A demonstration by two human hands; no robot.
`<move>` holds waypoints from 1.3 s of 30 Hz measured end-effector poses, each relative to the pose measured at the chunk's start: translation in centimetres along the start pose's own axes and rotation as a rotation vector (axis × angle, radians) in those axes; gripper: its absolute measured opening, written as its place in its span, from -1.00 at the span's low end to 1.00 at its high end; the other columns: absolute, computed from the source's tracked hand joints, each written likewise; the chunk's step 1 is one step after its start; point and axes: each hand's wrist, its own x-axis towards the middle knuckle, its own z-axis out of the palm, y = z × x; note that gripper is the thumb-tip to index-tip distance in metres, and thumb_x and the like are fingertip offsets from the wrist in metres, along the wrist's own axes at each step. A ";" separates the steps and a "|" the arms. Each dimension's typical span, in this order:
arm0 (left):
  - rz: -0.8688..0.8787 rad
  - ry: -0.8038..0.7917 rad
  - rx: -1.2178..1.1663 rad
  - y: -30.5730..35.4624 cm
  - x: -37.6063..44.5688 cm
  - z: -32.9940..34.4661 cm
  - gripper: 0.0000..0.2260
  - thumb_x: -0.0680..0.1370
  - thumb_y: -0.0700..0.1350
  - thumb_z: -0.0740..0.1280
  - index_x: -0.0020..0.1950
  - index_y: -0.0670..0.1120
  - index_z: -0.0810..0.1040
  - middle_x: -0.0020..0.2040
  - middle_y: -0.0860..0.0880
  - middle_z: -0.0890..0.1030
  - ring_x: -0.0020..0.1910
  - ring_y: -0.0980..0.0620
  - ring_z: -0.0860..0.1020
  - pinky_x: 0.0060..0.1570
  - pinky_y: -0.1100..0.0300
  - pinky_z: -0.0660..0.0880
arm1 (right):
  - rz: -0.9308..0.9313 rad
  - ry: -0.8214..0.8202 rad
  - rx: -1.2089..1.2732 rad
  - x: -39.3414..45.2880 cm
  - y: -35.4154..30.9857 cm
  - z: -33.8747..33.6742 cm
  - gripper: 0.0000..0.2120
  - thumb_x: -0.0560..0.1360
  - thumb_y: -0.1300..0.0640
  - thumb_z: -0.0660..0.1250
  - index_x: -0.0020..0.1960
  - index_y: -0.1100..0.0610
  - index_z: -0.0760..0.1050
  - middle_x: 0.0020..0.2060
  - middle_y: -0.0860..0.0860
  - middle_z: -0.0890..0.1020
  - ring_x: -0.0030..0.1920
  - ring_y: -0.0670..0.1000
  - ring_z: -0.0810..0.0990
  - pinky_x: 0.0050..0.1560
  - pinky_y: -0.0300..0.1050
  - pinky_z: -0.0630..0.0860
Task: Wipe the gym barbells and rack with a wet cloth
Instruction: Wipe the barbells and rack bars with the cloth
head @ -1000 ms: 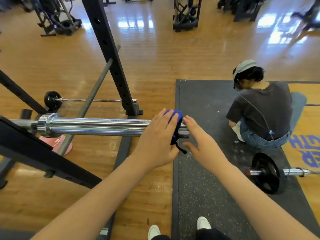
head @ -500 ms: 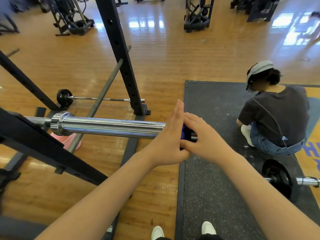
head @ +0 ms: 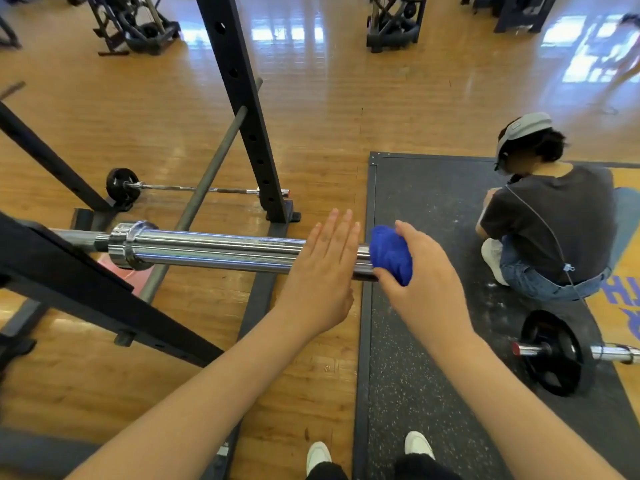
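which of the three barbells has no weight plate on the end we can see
The chrome barbell on the rack, its sleeve bare. The thin floor barbell and the mat barbell each carry a black plate.

The floor [head: 346, 98] is of glossy orange-brown wood planks, with bright window light reflected on it at the far side. A dark speckled rubber mat [head: 415, 341] lies at the right. Black exercise machines [head: 394, 26] stand along the far edge.

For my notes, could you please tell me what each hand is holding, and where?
The right hand grips the bunched blue cloth against the barbell end. The left hand, fingers straight, holds nothing.
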 end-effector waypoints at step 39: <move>-0.091 0.257 0.022 -16.0 -8.4 0.1 -0.21 0.46 0.14 0.29 0.50 -0.26 0.06 0.48 -0.25 0.19 0.48 -0.19 0.09 0.49 0.09 -0.19 | -0.060 0.445 -0.168 -0.9 -2.2 5.1 -0.67 0.36 0.42 0.27 0.10 0.34 0.57 0.05 0.22 0.63 0.13 0.22 0.58 0.27 -0.25 0.24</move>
